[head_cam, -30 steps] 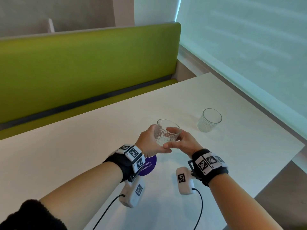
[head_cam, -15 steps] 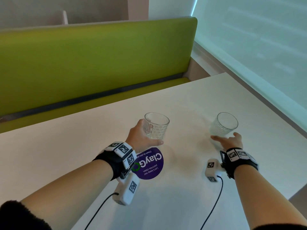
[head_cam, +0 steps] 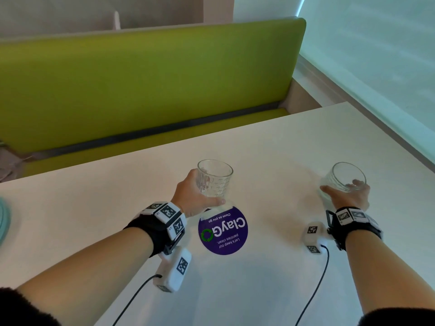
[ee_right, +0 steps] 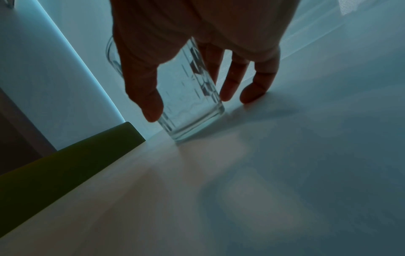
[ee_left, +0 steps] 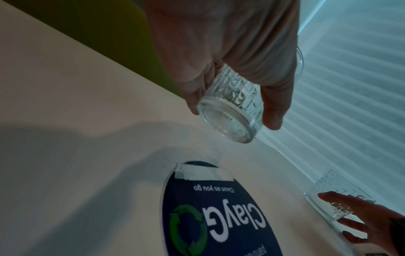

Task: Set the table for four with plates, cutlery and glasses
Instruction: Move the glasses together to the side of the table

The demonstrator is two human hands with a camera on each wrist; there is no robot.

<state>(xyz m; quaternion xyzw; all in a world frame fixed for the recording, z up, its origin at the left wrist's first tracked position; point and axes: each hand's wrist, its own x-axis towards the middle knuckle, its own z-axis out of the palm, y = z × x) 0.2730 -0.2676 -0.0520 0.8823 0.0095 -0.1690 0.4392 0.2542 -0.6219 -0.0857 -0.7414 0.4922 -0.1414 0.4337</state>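
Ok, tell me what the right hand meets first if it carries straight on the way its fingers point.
The right hand already has its fingers around the right glass; past it looks like bare table, then the window blind, though depth is unclear.

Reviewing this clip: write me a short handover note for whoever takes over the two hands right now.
Left hand: grips a patterned glass, lifted clear of the table just beyond the purple ClayGo sticker.
Right hand: fingers and thumb either side of the second glass, which stands on the table on the window side; whether the grip has closed cannot be told.
Done: two glasses are at the table.
Left: set both glasses at their places. A pale green rim shows at the left edge, perhaps a plate. No other plate, cutlery or further glasses are in view; these remain for four settings.
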